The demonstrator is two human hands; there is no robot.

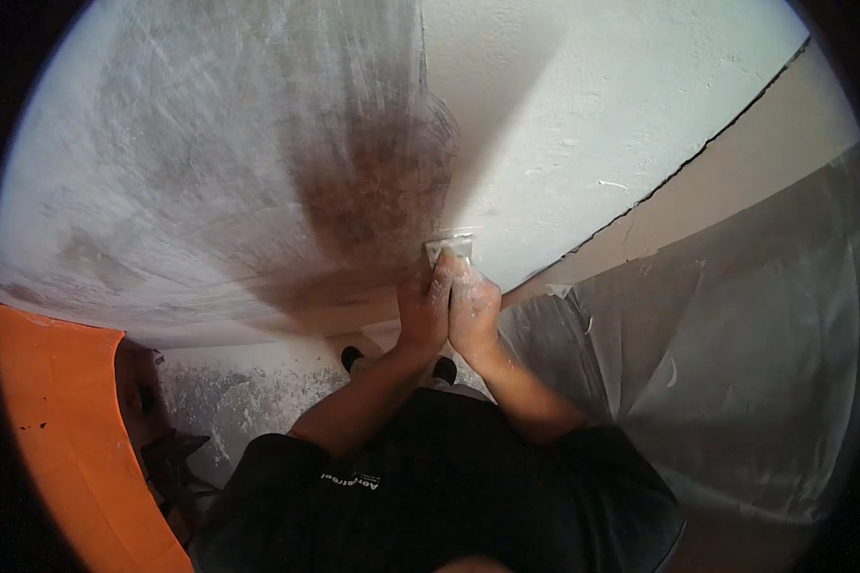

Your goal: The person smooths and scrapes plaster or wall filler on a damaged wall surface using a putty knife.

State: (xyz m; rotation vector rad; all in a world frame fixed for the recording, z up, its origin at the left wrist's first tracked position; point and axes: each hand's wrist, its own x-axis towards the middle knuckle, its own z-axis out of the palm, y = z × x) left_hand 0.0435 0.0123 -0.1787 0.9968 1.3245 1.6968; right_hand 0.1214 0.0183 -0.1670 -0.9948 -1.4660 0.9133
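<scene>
Pressed close together in the middle of the view, my left hand (422, 310) and my right hand (474, 310) are both closed around a scraper. White dust coats the fingers. Only the scraper's wide flat blade (461, 244) shows, its edge against the wall; the handle is hidden in my grip. To the blade's right the wall has a rough white coating (535, 162). On its left lies a grey-brown surface (258, 124) with pale streaks, and a ragged border between the two runs up from the blade.
A dark crack (655, 196) slants along the white coating's right edge. Grey sheeting (707, 353) hangs at the right. An orange panel (67, 420) stands at the left, beside dark objects. The floor (248, 392) is spattered white, with my dark shoes (352, 358) on it.
</scene>
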